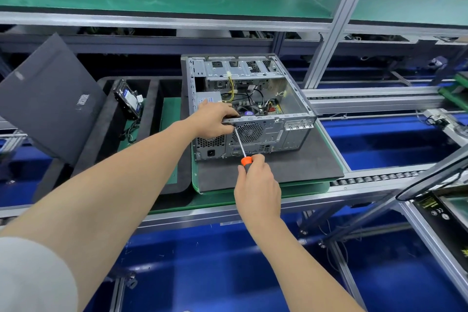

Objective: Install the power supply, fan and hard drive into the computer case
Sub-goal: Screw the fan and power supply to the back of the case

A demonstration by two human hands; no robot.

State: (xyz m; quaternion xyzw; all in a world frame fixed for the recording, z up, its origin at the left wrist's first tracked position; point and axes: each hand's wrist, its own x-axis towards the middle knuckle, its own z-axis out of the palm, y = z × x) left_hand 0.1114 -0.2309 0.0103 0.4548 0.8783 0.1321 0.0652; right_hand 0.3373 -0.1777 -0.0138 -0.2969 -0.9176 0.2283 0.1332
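Head view: the case (274,134) is lying open side up on a dark mat (304,163), rear panel facing the person, so the back screws are reachable. The left hand (214,119) is gripping the rear panel's top edge, fingers curled over the rim, probably bracing the case against the push of the tool. The right hand (257,180) is wrapping tight around the orange handle of a screwdriver (239,142), with the shaft angling up and the tip sitting at a screw spot by the upper left corner of the fan grille (249,132). I can't tell whether that screw is holding the fan or the power supply (209,97), which is sitting in the case's near-left corner behind the left hand, cables trailing across the board. The hard drive (128,101) is standing well apart in a foam tray (106,134) to the left, not yet installed. The side panel (48,99) is leaning further left, out of the way.
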